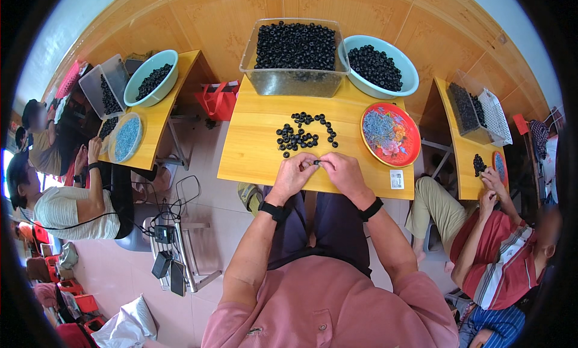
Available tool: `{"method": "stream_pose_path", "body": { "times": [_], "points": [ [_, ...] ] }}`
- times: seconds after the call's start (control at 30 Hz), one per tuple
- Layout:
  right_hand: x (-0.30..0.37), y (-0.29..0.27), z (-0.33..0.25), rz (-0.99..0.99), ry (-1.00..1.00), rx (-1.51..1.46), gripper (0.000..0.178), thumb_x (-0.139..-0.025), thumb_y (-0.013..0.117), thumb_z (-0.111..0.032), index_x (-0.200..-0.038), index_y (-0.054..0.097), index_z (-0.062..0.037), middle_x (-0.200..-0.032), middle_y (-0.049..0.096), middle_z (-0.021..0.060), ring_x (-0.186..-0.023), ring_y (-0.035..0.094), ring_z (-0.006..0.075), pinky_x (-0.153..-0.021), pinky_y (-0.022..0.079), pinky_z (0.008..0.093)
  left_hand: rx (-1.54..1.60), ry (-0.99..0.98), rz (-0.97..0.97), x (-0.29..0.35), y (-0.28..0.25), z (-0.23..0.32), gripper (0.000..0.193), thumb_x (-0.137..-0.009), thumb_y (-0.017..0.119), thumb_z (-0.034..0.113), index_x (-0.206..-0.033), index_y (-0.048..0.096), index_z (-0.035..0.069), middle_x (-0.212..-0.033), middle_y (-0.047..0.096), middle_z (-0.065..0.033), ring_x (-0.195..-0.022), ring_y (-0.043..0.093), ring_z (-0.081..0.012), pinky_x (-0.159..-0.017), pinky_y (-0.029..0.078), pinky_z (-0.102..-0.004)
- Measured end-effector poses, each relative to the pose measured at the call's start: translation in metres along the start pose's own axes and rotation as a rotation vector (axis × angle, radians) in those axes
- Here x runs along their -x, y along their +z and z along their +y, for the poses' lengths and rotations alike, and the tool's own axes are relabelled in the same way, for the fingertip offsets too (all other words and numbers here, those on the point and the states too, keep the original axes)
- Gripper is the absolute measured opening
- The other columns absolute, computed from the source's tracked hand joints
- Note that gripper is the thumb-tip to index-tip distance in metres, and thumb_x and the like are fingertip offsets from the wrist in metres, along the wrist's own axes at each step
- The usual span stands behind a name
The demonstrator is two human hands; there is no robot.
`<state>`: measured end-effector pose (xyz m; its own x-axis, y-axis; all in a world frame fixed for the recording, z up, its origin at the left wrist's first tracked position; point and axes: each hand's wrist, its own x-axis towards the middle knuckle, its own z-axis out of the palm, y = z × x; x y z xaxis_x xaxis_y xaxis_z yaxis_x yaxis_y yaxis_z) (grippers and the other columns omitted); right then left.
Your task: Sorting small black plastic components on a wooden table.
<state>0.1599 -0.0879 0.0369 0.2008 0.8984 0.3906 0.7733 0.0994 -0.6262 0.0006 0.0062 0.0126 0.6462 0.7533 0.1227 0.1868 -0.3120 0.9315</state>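
Your left hand (293, 172) and right hand (342, 173) pinch one small black ring (316, 162) between them at the table's (244, 158) near edge; likely light, stiff, smooth, best held by its outer rim.

We see a smooth, softly glossy wood-look tabletop (247, 158) strewn with black rings (294, 139) that look like plastic or rubber with a slight sheen. We find slick, clear plastic in the storage bin (295, 83), shiny opaque plastic in the pale turquoise basin (412, 80), and a glossy finish on the red floral tray (414, 144). We note matt cloth in the pink shirt (337, 294) and smooth, shiny wood-look wall panels (220, 17).
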Motion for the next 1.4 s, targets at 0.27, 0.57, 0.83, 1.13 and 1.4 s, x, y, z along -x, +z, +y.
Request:
{"method": "stream_pose_path", "body": {
  "times": [0.27,0.57,0.83,1.13,1.4],
  "points": [
    [-0.003,-0.001,0.000,-0.006,-0.011,-0.004,0.013,-0.090,0.065,-0.006,-0.099,0.074,-0.0027,-0.089,0.072,0.0172,-0.081,0.071,0.0336,-0.069,0.056,0.0400,0.032,-0.009,-0.038,0.001,0.000,-0.001,0.022,-0.092,0.074,0.012,-0.107,0.065,-0.002,-0.084,0.072,-0.0072,-0.073,0.063,-0.0091,-0.069,0.053,-0.0275],
    [-0.011,0.004,0.007,-0.081,0.216,-0.156,0.015,-0.090,0.063,-0.005,-0.096,0.075,-0.0005,-0.078,0.070,0.0209,-0.071,0.072,0.0324,-0.063,0.055,0.0378,0.069,-0.037,-0.095,-0.001,-0.003,-0.002,0.017,-0.094,0.073,0.010,-0.102,0.064,-0.003,-0.083,0.072,-0.0061,-0.076,0.063,-0.0080,-0.070,0.052,-0.0264],
    [-0.003,0.017,-0.014,0.018,0.116,-0.037,0.012,-0.090,0.062,-0.006,-0.095,0.072,-0.0015,-0.082,0.070,0.0213,-0.080,0.070,0.0380,-0.070,0.055,0.0453,0.167,-0.137,0.003,-0.005,0.004,-0.006,0.016,-0.095,0.070,0.007,-0.104,0.063,-0.005,-0.082,0.070,-0.0046,-0.077,0.066,-0.0094,-0.071,0.054,-0.0264],
    [0.009,0.021,0.009,0.086,0.151,-0.166,0.020,-0.090,0.065,-0.006,-0.109,0.069,-0.0017,-0.094,0.072,0.0212,-0.083,0.071,0.0351,-0.071,0.057,0.0406,0.174,-0.087,-0.047,-0.002,0.002,-0.003,0.018,-0.096,0.067,0.007,-0.109,0.062,-0.005,-0.093,0.074,-0.0081,-0.086,0.069,-0.0102,-0.077,0.054,-0.0258],
    [0.002,0.014,-0.004,0.092,-0.001,0.029,0.032,-0.085,0.072,-0.009,-0.115,0.064,-0.0017,-0.104,0.070,0.0149,-0.097,0.067,0.0327,-0.085,0.052,0.0411,0.278,-0.146,-0.059,-0.006,-0.001,0.005,0.015,-0.096,0.067,0.008,-0.108,0.064,-0.002,-0.085,0.069,-0.0001,-0.077,0.060,-0.0038,-0.069,0.048,-0.0218]
  ]
}}
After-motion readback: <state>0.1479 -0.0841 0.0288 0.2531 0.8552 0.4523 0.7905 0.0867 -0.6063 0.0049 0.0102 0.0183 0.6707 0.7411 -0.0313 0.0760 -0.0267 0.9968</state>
